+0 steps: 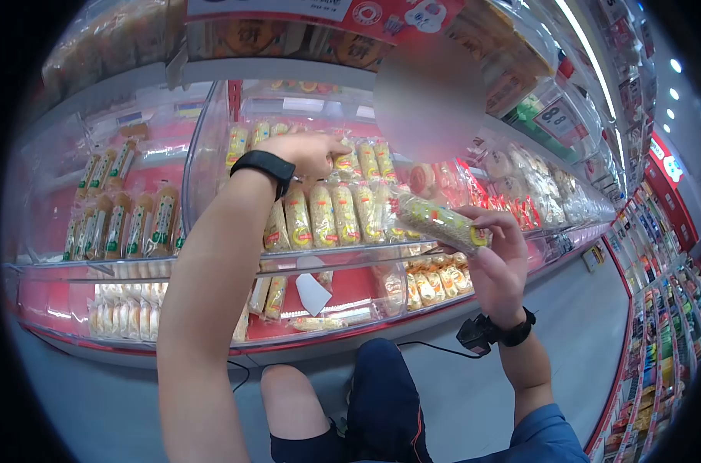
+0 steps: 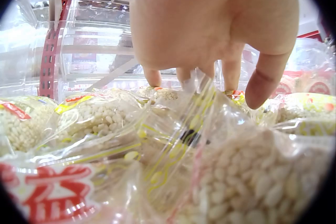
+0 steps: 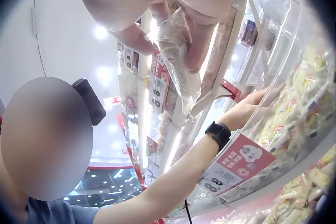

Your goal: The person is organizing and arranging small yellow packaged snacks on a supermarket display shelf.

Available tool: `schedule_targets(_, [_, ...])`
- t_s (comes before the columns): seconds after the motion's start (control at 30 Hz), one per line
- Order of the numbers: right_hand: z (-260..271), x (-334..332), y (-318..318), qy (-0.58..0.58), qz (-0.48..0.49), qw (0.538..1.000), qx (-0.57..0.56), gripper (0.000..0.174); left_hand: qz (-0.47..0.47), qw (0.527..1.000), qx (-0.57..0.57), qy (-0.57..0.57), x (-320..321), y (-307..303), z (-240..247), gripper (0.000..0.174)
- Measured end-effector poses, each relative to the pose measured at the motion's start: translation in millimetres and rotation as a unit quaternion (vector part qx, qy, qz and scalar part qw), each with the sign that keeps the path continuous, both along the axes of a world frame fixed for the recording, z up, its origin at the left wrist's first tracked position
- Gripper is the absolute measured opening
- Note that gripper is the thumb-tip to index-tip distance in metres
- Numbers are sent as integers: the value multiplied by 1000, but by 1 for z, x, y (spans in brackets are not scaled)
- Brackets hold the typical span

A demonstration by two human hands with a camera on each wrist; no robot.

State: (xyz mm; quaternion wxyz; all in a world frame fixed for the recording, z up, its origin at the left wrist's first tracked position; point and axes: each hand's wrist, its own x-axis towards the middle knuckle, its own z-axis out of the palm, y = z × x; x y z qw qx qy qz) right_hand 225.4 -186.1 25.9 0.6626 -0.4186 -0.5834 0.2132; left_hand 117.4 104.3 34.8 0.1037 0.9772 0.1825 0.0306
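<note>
The right hand [image 1: 505, 245] pinches one end of a pale, grain-coated cylinder in clear plastic [image 1: 437, 219] before the clear-fronted shelf [image 1: 335, 255], apparently keeping it clear while the left hand [image 1: 306, 154], thumb and fingers apart, reaches over matching packets [image 1: 323, 212].

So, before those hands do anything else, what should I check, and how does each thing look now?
1. Right hand gripping the held packet: ok, fingers and thumb hold one end.
2. Held packet's wrapper undamaged: cannot tell, too small.
3. Left hand over the shelf packets: ok, fingers pointing down among them.
4. Left hand pinching one: cannot tell, fingertips hidden.
5. White card straight: not ok, it sits askew below.
</note>
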Motion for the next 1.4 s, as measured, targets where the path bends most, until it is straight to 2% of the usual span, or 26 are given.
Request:
schedule_targets(0.03, [-1,-2,3,12,-5,1000,-4,31,-12,1000,27,-7,2,4,-6,62])
schedule_targets(0.17, [1,-8,29,14,-66,998,-16,28,-1,1000,-5,-5,4,4,-8,61])
schedule_targets(0.2, [2,-10,38,61,-73,994,-50,28,4,1000,-10,-7,4,4,-6,61])
schedule_targets(0.3, [4,-3,80,273,7,954,-126,26,14,1000,7,18,14,14,-13,60])
schedule_targets(0.33, [1,4,95,257,-10,958,-127,25,18,1000,-18,-18,-3,-7,1,61])
schedule_targets(0.43, [-7,18,126,216,-56,967,-126,24,14,998,-54,-11,-2,-6,3,62])
schedule_targets(0.63, [-7,27,152,165,-124,972,-113,26,-22,999,46,-8,4,4,-6,62])
schedule_targets(0.67, [-6,30,157,200,-121,967,-104,26,-7,1000,-11,-10,-2,-2,1,63])
schedule_targets(0.83, [6,35,168,323,-61,941,-76,29,-26,999,24,-15,9,13,-12,63])
schedule_targets(0.87, [7,35,165,289,-62,952,-77,28,-28,999,26,-16,12,17,-17,63])
schedule_targets(1.0, [8,25,159,256,-135,950,-119,29,17,996,-83,-11,-2,-4,4,66])
schedule_targets(1.07, [5,27,163,238,-197,940,-142,31,18,997,-79,-6,-3,-3,3,66])
schedule_targets(1.17, [1,40,177,199,-222,935,-194,33,4,1000,-20,0,-2,0,0,65])
schedule_targets(1.27, [-6,53,193,177,-228,932,-221,33,13,999,-17,38,-3,-6,7,62])
schedule_targets(1.4, [11,54,193,56,-165,916,-362,43,7,999,-31,19,0,-1,4,63])
